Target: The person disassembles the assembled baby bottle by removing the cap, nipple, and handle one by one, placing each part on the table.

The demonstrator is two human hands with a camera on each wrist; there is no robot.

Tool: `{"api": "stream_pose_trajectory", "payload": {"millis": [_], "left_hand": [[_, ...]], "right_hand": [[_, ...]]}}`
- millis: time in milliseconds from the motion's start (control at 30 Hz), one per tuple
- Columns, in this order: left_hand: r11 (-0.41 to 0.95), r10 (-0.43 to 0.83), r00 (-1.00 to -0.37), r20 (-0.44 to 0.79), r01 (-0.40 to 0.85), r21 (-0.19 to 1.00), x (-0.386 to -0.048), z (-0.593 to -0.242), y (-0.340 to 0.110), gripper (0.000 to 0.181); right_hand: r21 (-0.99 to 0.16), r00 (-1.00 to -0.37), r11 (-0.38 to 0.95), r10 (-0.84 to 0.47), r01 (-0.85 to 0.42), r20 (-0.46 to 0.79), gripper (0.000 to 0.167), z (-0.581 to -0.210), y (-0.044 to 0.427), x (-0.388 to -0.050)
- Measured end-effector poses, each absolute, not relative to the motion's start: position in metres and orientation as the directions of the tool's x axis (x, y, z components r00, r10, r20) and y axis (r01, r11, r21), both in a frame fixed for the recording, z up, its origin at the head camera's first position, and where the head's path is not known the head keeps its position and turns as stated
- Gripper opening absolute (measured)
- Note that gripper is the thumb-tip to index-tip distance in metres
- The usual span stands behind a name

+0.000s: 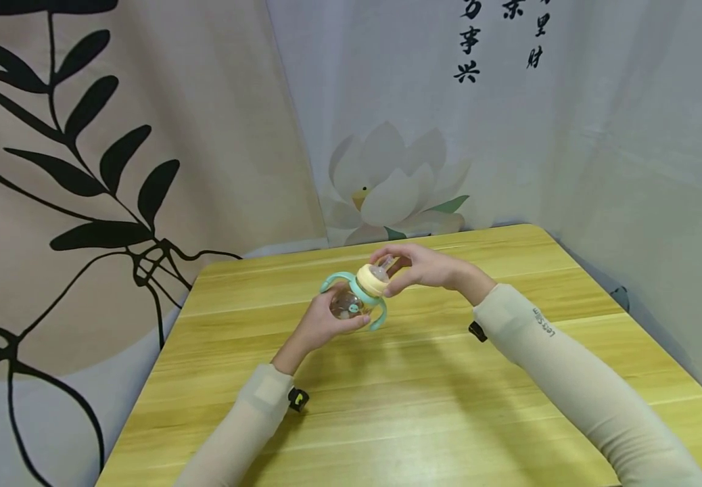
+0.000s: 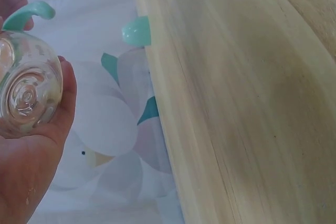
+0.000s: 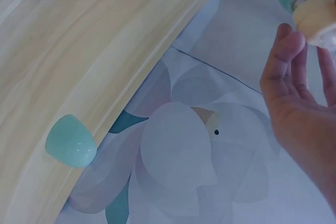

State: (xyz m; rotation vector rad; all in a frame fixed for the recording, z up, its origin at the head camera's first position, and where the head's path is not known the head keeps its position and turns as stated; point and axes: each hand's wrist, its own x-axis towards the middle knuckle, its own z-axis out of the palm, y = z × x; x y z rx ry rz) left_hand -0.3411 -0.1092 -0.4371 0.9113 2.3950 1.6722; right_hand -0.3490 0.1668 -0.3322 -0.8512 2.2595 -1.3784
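Observation:
A clear baby bottle point(image 1: 346, 304) with mint-green side handles point(image 1: 378, 316), a cream collar point(image 1: 372, 279) and a clear nipple point(image 1: 379, 272) is held tilted above the table. My left hand point(image 1: 322, 320) grips its body from below and the left, and the clear base point(image 2: 27, 95) faces the left wrist camera. At the top, my right hand point(image 1: 419, 266) holds the cream collar with curled fingers around the nipple. A mint-green domed cap point(image 3: 72, 141) rests near the table's far edge in both wrist views; the head view does not show it.
The light wooden table point(image 1: 448, 406) lies under both arms. Behind it hangs a pale curtain point(image 1: 600, 135) with a lotus print and dark characters. At left, another curtain point(image 1: 223, 135) carries black leaf shapes. A black wrist camera point(image 1: 298, 399) sits at the left cuff.

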Motion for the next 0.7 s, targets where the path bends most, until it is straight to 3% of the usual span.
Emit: {"api": "stream_pose_trajectory", "payload": {"millis": [167,433,700], "left_hand": [[0.239,0.499,-0.824,0.269,0.429,0.871,-0.342,-0.439,-0.109,0.057],[0.25,0.444,-0.843,0.303,0.441,0.862,-0.343,-0.441,-0.107,0.058],[0.289,0.453,-0.829,0.329,0.486,0.825,-0.344,-0.444,-0.102,0.059]], "right_hand": [[-0.904,-0.749,0.334,-0.662,-0.268,-0.022,0.071,-0.336,0.169,-0.35],[-0.816,-0.881,0.557,-0.451,-0.155,-0.141,0.07,-0.331,0.16,-0.34],[-0.783,-0.922,0.616,-0.344,-0.081,-0.175,0.072,-0.336,0.151,-0.337]]}}
